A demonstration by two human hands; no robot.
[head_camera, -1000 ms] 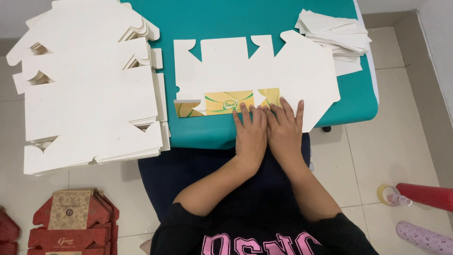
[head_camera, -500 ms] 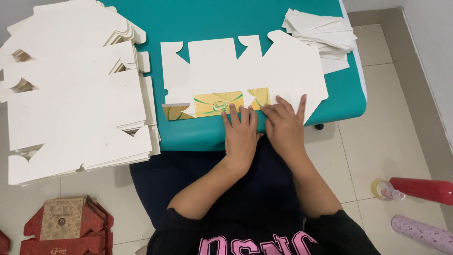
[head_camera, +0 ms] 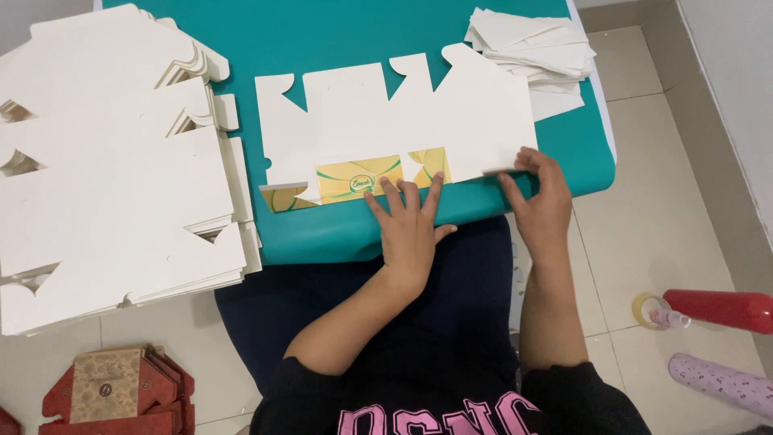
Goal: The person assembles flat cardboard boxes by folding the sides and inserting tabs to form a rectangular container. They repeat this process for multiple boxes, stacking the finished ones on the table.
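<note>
Left hand (head_camera: 409,221) flat on carton blank (head_camera: 403,121); right hand (head_camera: 538,193) seemingly pinching corner.

Flat die-cut carton blank (head_camera: 403,121), white inner face up, lying unfolded on the teal worktop (head_camera: 354,32) with its long axis left to right. The far edge shows notched tabs and a peaked panel at the right. The near flap is folded over, exposing a yellow-and-green printed strip (head_camera: 358,179). The left hand (head_camera: 411,225) presses flat on this strip; the right hand (head_camera: 543,197) pinches the blank's near right corner.
</note>
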